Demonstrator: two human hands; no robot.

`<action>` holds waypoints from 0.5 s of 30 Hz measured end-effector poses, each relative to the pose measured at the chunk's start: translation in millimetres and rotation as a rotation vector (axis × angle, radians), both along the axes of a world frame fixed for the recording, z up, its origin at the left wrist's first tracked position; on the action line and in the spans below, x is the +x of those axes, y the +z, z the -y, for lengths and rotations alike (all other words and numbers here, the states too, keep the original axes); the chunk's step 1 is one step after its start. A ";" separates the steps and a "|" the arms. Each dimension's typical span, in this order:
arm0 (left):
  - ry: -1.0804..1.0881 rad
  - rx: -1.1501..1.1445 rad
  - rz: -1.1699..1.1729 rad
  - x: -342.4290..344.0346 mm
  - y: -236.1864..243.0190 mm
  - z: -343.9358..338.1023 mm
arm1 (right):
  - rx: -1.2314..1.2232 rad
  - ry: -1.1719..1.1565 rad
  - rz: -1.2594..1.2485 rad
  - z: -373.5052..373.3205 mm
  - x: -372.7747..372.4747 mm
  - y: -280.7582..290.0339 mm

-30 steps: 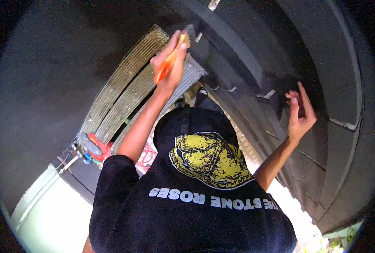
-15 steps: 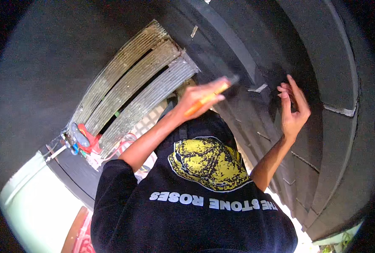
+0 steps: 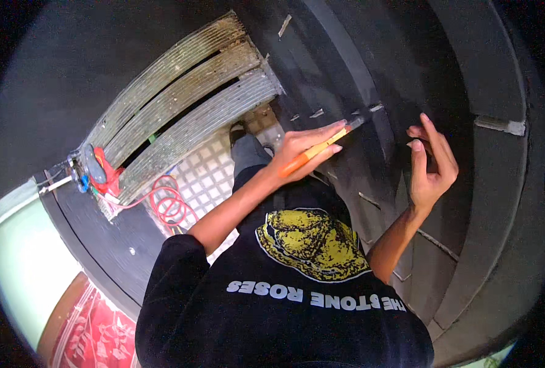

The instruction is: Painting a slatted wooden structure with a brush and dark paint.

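My left hand (image 3: 309, 150) is closed around a paintbrush (image 3: 312, 154) with a yellow and orange handle. Its grey end points right, at the dark grey ridged panel (image 3: 401, 67), close to a small pale patch (image 3: 376, 107). Whether the tip touches the surface I cannot tell. Farther right, my right hand (image 3: 433, 165) is raised beside the same panel. Its index finger is stretched out, the thumb stands apart and the other fingers are bent; nothing shows in it.
Ridged, paint-spotted planks (image 3: 180, 92) stretch across the left. At their near end lies a red and grey power tool (image 3: 101, 168), with a coiled red cord (image 3: 171, 199) beside it. Below are a tiled floor (image 3: 208, 165) and a red patterned cloth (image 3: 101, 334).
My left hand with the paintbrush has shifted slightly right and down, and the brush is sharper now. My view has turned, showing more floor and the coiled cord. My right hand keeps its pose.
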State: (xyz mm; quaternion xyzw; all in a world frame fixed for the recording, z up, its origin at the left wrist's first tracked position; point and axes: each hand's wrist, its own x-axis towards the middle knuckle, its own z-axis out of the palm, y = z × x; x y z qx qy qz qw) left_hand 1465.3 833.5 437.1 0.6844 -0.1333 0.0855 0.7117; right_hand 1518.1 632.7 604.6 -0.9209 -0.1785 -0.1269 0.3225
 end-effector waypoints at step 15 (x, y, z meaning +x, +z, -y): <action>0.210 0.135 -0.053 101.9 -9.4 -100.2 | -0.048 0.008 -0.022 -5.0 -3.5 5.7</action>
